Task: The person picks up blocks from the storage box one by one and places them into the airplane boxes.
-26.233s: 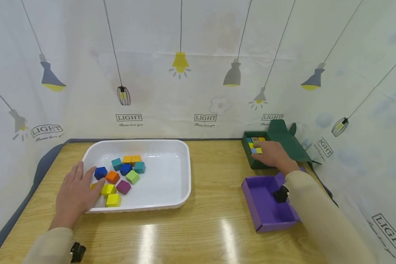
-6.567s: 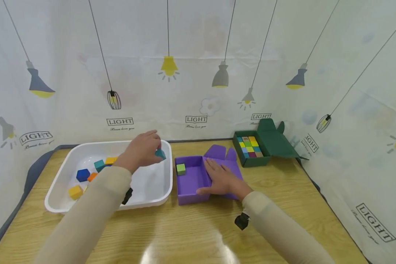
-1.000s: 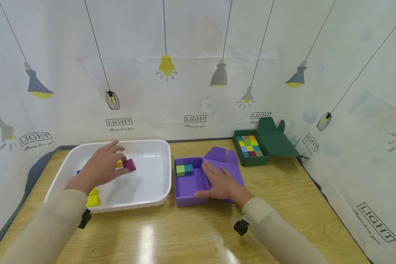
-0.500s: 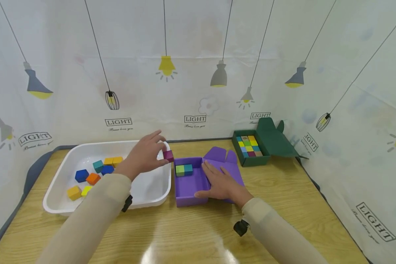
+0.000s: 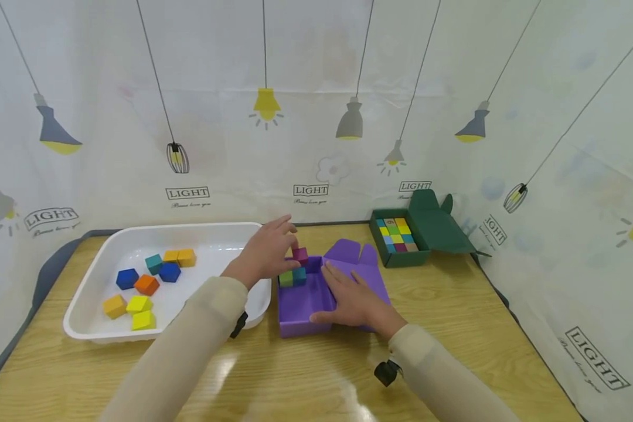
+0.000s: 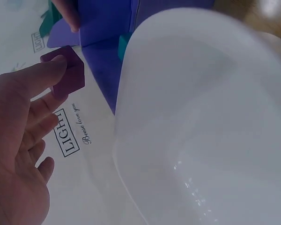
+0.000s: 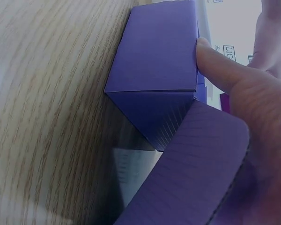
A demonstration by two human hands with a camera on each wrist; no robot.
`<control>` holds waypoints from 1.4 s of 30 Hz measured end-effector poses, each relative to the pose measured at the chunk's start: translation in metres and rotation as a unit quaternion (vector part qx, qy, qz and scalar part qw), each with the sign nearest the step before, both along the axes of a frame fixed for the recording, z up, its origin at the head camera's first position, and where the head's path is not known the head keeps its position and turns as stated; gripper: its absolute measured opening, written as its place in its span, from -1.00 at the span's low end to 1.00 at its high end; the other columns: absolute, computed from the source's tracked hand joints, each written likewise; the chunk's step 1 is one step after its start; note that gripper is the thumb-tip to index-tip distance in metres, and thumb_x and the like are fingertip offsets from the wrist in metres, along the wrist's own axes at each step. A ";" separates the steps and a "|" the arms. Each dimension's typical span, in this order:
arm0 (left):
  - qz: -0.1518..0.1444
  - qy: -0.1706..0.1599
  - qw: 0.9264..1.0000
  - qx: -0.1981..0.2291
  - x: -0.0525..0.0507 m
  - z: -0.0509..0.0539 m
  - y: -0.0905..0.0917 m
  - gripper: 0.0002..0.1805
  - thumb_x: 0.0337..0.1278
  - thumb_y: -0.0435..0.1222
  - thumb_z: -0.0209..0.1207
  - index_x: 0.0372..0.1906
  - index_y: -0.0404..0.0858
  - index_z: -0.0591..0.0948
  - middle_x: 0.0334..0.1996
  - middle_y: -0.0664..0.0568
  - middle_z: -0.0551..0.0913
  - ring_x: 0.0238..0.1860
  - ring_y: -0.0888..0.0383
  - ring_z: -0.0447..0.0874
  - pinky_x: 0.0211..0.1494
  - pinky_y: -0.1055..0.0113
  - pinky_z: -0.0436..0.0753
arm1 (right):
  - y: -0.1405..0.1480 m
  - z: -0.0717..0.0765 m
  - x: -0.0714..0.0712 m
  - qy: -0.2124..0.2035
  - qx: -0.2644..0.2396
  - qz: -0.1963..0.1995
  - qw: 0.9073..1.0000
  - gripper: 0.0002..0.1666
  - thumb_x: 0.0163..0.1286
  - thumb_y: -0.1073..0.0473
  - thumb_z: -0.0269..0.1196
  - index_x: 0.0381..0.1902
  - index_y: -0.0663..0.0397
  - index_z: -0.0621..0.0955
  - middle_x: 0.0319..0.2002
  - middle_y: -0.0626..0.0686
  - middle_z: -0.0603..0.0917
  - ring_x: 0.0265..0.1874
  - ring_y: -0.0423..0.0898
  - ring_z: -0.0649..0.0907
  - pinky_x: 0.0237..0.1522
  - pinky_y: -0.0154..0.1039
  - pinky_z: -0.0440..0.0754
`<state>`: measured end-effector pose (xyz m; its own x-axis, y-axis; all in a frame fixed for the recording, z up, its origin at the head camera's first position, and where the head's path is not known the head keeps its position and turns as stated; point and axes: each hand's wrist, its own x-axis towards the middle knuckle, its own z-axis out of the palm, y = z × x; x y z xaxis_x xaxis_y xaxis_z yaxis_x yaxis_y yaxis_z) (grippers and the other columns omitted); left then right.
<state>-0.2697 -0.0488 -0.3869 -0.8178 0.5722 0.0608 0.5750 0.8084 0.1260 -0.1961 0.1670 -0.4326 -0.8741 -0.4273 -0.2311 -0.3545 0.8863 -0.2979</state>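
Note:
My left hand (image 5: pixel 266 249) pinches a magenta cube (image 5: pixel 300 255) between thumb and fingers, above the back of the open purple box (image 5: pixel 305 326). The left wrist view shows the thumb on the cube's face. Inside the box's back left corner, a lime green cube (image 5: pixel 286 279) and a teal cube (image 5: pixel 299 276) sit side by side, partly shaded by the hand. My right hand (image 5: pixel 353 302) rests with extended fingers on the box's right wall and its folded-back lid (image 5: pixel 371 275). Seen from the right wrist, the thumb (image 7: pixel 220 68) lies over the wall's top edge.
A white tray (image 5: pixel 206 252) stands left of the purple box, holding several loose cubes in blue, teal, orange and yellow (image 5: pixel 143 320). At the back right is a green box (image 5: pixel 407 259) filled with coloured cubes, its lid (image 5: pixel 440 231) open. A printed curtain hangs behind the table.
My left hand has carried the magenta cube rightward from the tray to above the purple box. The right hand keeps its place. Much earlier, the purple box stood farther right without cubes.

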 end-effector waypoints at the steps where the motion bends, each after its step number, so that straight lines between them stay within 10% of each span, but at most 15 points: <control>1: -0.004 -0.001 1.000 -0.005 0.000 -0.001 0.002 -0.66 0.09 0.04 0.32 -0.17 -0.11 0.68 0.29 -0.04 0.49 0.57 -0.06 0.02 0.60 0.00 0.10 | 0.000 0.001 0.001 0.000 -0.001 -0.002 1.000 0.29 0.17 -0.49 0.20 0.56 0.08 -0.07 0.59 0.07 -0.08 0.58 -0.04 0.00 0.56 0.20 -0.12; 18: -0.066 0.066 0.995 -0.047 -0.001 -0.025 0.030 -0.64 0.00 0.02 0.38 -0.24 -0.16 0.69 0.20 -0.04 0.55 0.52 -0.06 0.17 0.55 0.05 0.21 | 0.002 0.000 0.001 -0.004 -0.012 -0.011 1.000 0.32 0.17 -0.49 0.20 0.56 0.12 -0.10 0.58 0.11 -0.04 0.58 -0.01 0.01 0.56 0.21 -0.12; 42: -0.053 0.145 0.979 -0.132 0.001 -0.053 0.042 -0.53 0.05 0.03 0.33 -0.06 -0.22 0.70 0.23 -0.01 0.55 0.51 0.03 0.20 0.52 0.11 0.27 | 0.001 0.001 0.002 -0.020 -0.020 -0.005 1.000 0.32 0.20 -0.48 0.19 0.56 0.14 -0.15 0.59 0.12 -0.12 0.59 -0.01 -0.05 0.57 0.18 -0.14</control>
<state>-0.2686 -0.0065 -0.4404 -0.7229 0.6803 0.1205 0.6384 0.7244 -0.2601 -0.1942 0.1685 -0.4319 -0.8686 -0.4288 -0.2483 -0.3337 0.8767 -0.3466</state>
